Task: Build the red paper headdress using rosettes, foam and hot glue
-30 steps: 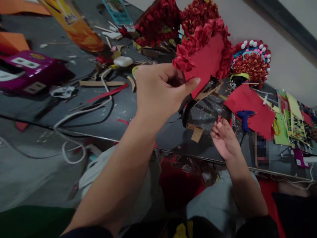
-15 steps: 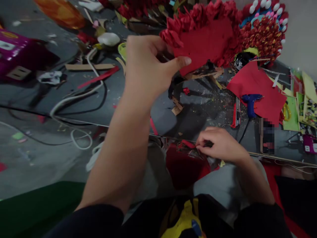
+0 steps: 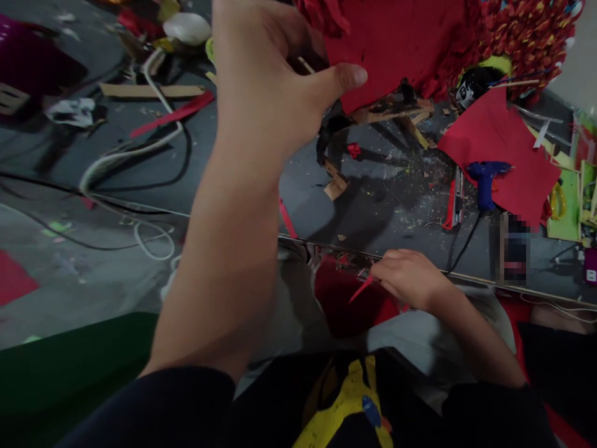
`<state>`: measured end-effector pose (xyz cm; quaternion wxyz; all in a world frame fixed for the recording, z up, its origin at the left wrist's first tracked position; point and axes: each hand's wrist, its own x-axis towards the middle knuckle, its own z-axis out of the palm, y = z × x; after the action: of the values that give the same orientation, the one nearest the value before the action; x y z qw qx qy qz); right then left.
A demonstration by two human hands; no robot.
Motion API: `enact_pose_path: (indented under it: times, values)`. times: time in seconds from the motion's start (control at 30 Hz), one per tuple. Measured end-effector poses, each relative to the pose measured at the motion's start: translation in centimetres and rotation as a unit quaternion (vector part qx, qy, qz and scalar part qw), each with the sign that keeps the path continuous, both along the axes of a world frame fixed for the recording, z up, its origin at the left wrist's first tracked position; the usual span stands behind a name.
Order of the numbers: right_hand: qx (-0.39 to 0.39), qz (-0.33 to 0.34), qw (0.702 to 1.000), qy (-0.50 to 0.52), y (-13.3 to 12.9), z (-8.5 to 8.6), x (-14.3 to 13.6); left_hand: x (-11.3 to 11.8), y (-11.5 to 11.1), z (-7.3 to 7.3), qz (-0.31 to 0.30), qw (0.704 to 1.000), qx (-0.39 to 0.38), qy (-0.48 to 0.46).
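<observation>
My left hand (image 3: 289,74) is closed on the edge of a red panel (image 3: 392,50) bordered with crumpled red paper, thumb flat on its front and the other fingers behind it, partly hidden. The panel stands up at the top of the view, its upper part cut off. Low at the table's front edge, my right hand (image 3: 408,277) pinches a narrow red paper strip (image 3: 362,290) that points down to the left. Below that hand, dark red material (image 3: 347,311) lies between my legs.
A blue glue gun (image 3: 485,183) and a red box cutter (image 3: 453,199) lie by a red sheet (image 3: 508,149) on the right. Cardboard scraps (image 3: 334,183) are scattered mid-table. A pale cable (image 3: 109,163) loops over the left edge. A bead-covered piece (image 3: 527,50) stands at the back right.
My view has tilted down, so the table things sit differently in it. My left hand keeps its grip on the panel. The red strip in my right hand now hangs out clearly.
</observation>
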<state>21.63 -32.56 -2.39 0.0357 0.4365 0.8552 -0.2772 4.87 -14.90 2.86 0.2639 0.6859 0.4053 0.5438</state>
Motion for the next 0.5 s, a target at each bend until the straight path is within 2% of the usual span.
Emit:
enact_pose_path:
  times: [0.33, 0.43, 0.5]
  values:
    - [-0.045, -0.038, 0.996, 0.068, -0.18, -0.05, 0.71, -0.14, 0.18, -0.27, -0.012, 0.998, 0.043, 0.041]
    - [-0.065, -0.122, 0.974, 0.178, -0.30, -0.11, 0.85, -0.07, 0.36, -0.30, 0.016, 0.997, 0.046, 0.067]
    - [-0.085, -0.242, 0.924, 0.284, -0.37, -0.06, 0.79, 0.04, 0.31, -0.16, 0.034, 0.995, 0.027, 0.086]
